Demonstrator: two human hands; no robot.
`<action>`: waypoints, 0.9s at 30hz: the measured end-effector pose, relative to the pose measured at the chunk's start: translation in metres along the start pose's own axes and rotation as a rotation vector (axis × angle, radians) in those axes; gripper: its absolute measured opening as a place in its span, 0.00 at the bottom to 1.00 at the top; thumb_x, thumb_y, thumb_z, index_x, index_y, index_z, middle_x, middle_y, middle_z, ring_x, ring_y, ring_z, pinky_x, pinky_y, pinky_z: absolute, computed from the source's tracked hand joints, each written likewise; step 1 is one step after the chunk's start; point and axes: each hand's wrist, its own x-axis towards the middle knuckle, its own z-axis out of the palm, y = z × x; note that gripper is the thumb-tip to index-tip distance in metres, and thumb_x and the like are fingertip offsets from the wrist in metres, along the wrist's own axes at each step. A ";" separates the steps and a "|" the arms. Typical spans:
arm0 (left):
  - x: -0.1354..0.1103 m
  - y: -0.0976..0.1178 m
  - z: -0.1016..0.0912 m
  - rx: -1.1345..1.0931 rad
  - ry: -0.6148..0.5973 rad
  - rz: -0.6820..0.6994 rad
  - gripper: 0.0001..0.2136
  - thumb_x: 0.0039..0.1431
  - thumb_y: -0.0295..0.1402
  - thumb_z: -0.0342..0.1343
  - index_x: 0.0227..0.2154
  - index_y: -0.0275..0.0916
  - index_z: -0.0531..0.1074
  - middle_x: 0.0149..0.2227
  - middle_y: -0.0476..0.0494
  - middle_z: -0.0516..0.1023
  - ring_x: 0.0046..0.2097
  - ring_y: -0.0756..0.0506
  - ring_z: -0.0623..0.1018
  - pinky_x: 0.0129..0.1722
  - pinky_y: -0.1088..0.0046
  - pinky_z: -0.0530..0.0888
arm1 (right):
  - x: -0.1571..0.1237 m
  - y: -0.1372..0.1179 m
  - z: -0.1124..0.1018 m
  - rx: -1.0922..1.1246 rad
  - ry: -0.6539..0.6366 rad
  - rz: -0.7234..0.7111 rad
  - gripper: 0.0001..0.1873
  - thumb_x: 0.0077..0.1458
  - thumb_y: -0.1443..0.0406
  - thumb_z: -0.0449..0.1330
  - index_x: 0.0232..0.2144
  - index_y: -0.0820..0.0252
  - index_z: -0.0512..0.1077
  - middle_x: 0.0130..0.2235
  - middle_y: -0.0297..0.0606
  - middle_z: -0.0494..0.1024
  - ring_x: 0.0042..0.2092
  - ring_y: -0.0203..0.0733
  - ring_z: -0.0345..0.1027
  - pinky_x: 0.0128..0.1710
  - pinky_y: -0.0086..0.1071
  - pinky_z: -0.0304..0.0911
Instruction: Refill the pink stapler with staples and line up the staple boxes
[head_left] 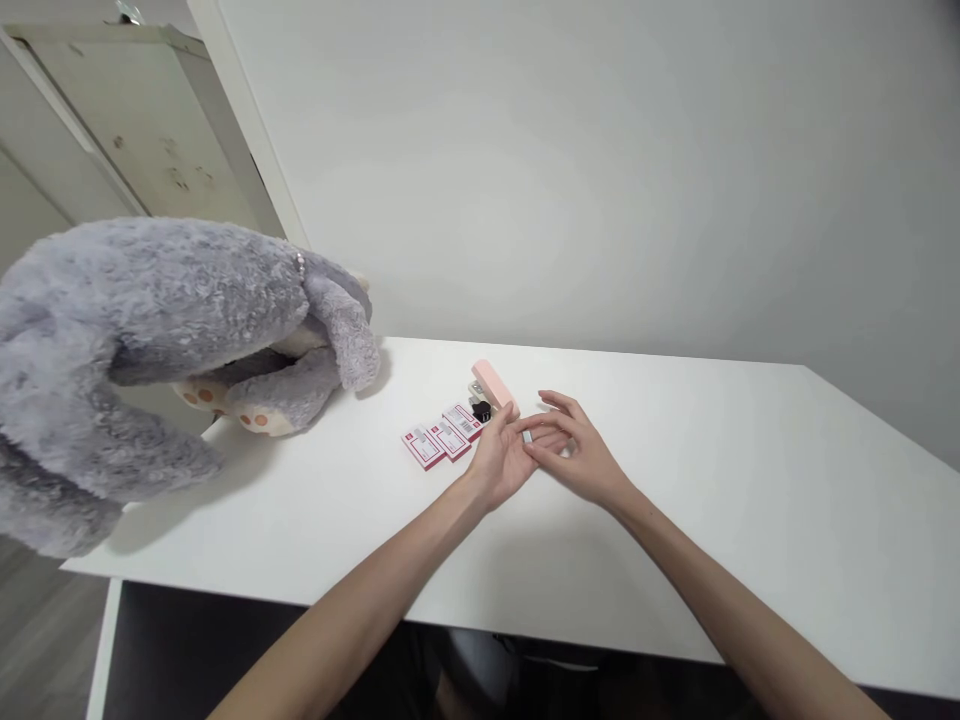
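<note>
My left hand (501,462) is turned palm up with its fingers stretched out, just above the table. Over that palm, my right hand (583,455) pinches a small silvery strip of staples (527,437) between thumb and index finger. Whether the strip touches the left palm, I cannot tell. Just beyond my left hand lies a pink stapler (493,384), its near end partly hidden by the fingers. Beside it are a small black object (481,410) and several red-and-white small boxes (448,440), lying flat in a slanting row.
A large grey plush toy (187,290) takes up the left end of the white table (720,480). Behind the table rises a pale wall (525,180). A worn cabinet (150,130) stands at the back left.
</note>
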 end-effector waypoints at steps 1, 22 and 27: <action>-0.001 0.000 0.001 0.000 0.002 0.000 0.24 0.75 0.43 0.45 0.53 0.24 0.74 0.53 0.19 0.81 0.56 0.33 0.83 0.62 0.52 0.75 | 0.000 0.000 0.000 -0.004 0.001 -0.009 0.15 0.58 0.56 0.70 0.48 0.46 0.82 0.69 0.42 0.63 0.72 0.57 0.58 0.70 0.54 0.57; -0.002 -0.002 -0.003 0.155 -0.001 -0.006 0.25 0.74 0.45 0.50 0.56 0.24 0.69 0.53 0.17 0.81 0.55 0.33 0.84 0.65 0.53 0.73 | 0.013 0.001 -0.015 0.306 0.249 0.242 0.21 0.57 0.45 0.69 0.41 0.53 0.82 0.58 0.45 0.79 0.58 0.54 0.73 0.59 0.48 0.67; -0.004 -0.001 -0.004 0.251 -0.056 -0.016 0.24 0.73 0.47 0.51 0.53 0.27 0.71 0.54 0.17 0.81 0.56 0.32 0.84 0.66 0.51 0.71 | 0.016 0.009 -0.020 0.332 0.302 0.304 0.24 0.56 0.43 0.69 0.42 0.54 0.82 0.48 0.43 0.83 0.49 0.51 0.75 0.53 0.46 0.69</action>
